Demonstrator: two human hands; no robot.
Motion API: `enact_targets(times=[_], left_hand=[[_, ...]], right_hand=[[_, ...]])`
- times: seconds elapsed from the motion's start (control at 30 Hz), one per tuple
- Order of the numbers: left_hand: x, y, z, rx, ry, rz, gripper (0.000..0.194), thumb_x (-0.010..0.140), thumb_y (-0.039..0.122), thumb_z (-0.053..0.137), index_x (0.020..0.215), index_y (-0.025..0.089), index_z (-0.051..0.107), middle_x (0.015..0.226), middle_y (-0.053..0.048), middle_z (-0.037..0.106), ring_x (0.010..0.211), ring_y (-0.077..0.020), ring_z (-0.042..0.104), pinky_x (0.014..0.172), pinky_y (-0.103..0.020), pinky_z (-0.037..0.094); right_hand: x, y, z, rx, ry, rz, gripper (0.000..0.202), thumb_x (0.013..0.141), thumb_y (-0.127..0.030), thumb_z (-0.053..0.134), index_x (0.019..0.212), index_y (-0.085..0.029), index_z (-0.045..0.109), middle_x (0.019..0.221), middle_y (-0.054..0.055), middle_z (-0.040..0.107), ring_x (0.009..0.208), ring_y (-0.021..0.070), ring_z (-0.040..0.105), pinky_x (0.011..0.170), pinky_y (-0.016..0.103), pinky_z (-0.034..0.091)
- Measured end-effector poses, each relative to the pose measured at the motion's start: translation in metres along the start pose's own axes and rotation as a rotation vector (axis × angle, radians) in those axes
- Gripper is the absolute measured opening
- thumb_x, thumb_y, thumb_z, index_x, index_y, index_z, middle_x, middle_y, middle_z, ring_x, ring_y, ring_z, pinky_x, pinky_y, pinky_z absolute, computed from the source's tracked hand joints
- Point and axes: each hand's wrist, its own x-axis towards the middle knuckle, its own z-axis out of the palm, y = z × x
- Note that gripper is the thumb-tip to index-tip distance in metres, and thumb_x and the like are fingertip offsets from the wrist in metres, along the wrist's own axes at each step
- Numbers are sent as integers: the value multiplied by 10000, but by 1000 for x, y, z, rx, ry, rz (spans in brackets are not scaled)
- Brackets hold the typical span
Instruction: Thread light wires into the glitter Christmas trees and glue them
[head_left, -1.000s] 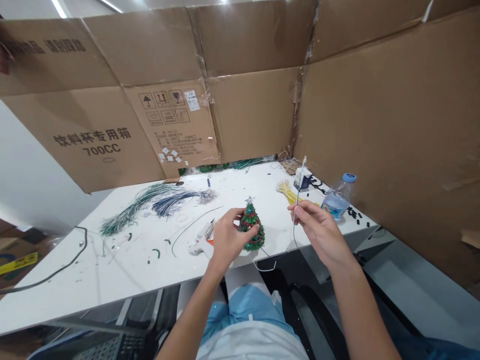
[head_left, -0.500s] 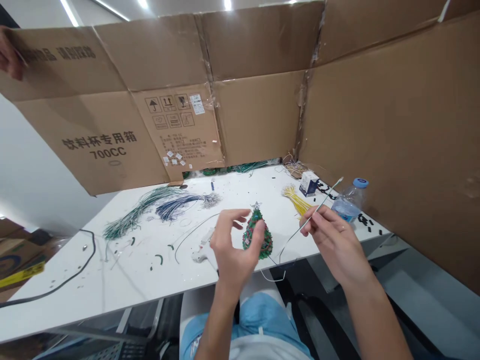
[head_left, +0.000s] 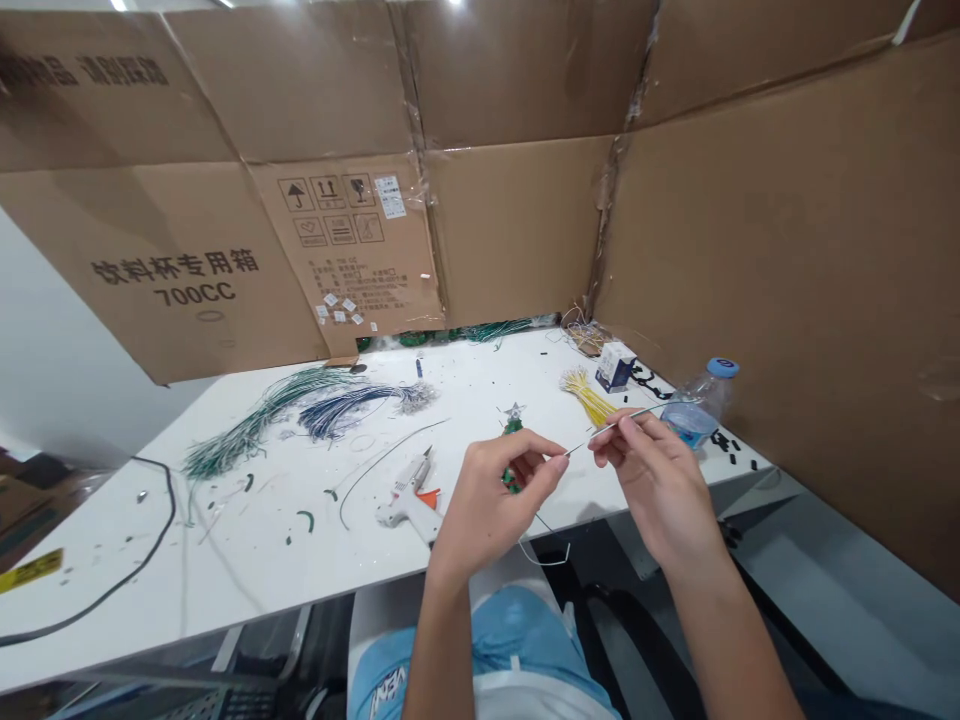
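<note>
My left hand (head_left: 491, 495) has let go of the small green Christmas tree (head_left: 514, 425), which stands on the white table (head_left: 225, 540) mostly hidden behind its fingers, only the silver star and a bit of green showing. Thumb and forefinger of that hand pinch the near end of a thin pale wire (head_left: 646, 410). My right hand (head_left: 652, 475) grips the same wire a little further along, and the wire stretches rightwards, nearly level, toward the water bottle (head_left: 701, 405). A loose loop of the wire hangs below the table edge between my hands.
A white glue gun (head_left: 409, 497) lies left of my left hand. Green (head_left: 247, 425), blue (head_left: 345, 405) and yellow (head_left: 589, 392) wire bundles and a small white box (head_left: 615, 365) lie on the table. A black cable (head_left: 112, 585) crosses the left. Cardboard walls (head_left: 750, 250) enclose the back and right.
My left hand released the tree and moved right to pinch the wire's end. My right hand tilted the wire from upright to nearly level.
</note>
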Motion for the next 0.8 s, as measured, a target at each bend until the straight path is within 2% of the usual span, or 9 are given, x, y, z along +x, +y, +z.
enact_targets(times=[0.13, 0.2, 0.27, 0.33, 0.43, 0.5, 0.6, 0.8], left_hand=[[-13, -11, 0, 17, 75, 23, 160, 1027, 295, 716, 926, 227, 820, 769, -3, 786, 691, -145, 674, 694, -267, 556], [-16, -16, -3, 27, 114, 15, 160, 1027, 297, 724, 918, 230, 820, 810, -3, 807, 706, -144, 688, 700, -266, 563], [-15, -20, -5, 41, 176, 5, 162, 1025, 304, 735, 909, 234, 824, 849, -3, 825, 716, -144, 700, 704, -266, 572], [-14, -21, -6, 46, 218, 11, 159, 1020, 307, 743, 908, 236, 830, 860, -4, 830, 721, -145, 708, 714, -267, 581], [-13, -19, -4, 34, 185, 30, 171, 1020, 313, 741, 902, 233, 834, 841, -9, 825, 716, -149, 704, 704, -270, 579], [-14, -18, -2, 36, 140, 26, 182, 1025, 326, 738, 905, 232, 838, 827, -14, 822, 702, -153, 695, 688, -275, 573], [-15, -19, 0, 52, 126, 21, 172, 1025, 341, 743, 929, 237, 841, 822, -15, 819, 692, -156, 692, 678, -283, 576], [-16, -19, 1, 97, 168, 56, 194, 1042, 359, 720, 925, 246, 826, 846, -21, 818, 706, -168, 710, 697, -305, 602]], right_hand=[[7, 3, 1, 81, 129, 1, 203, 893, -409, 915, 909, -249, 791, 880, 27, 720, 855, 192, 657, 738, 322, 505], [7, 4, 2, 91, 120, -14, 199, 900, -415, 909, 922, -256, 790, 887, 23, 717, 871, 192, 658, 767, 325, 515], [5, 4, 3, 66, 40, -26, 190, 936, -437, 880, 972, -274, 790, 894, 17, 723, 878, 193, 657, 786, 328, 518], [1, 3, 5, -10, -104, -12, 192, 969, -456, 853, 1022, -282, 793, 905, 17, 741, 889, 191, 666, 817, 329, 523], [-4, 2, 9, -138, -353, 73, 222, 988, -481, 833, 1029, -266, 796, 902, 26, 764, 882, 196, 685, 849, 341, 543], [-5, 1, 11, -190, -414, 101, 254, 981, -506, 833, 996, -257, 789, 880, 29, 766, 857, 204, 691, 824, 350, 558], [-2, 0, 11, -222, -354, 75, 279, 951, -522, 858, 961, -252, 788, 853, 28, 774, 820, 204, 695, 795, 354, 571], [4, 1, 5, -118, -188, 25, 266, 904, -494, 907, 954, -258, 796, 807, 22, 771, 769, 204, 684, 733, 362, 548]])
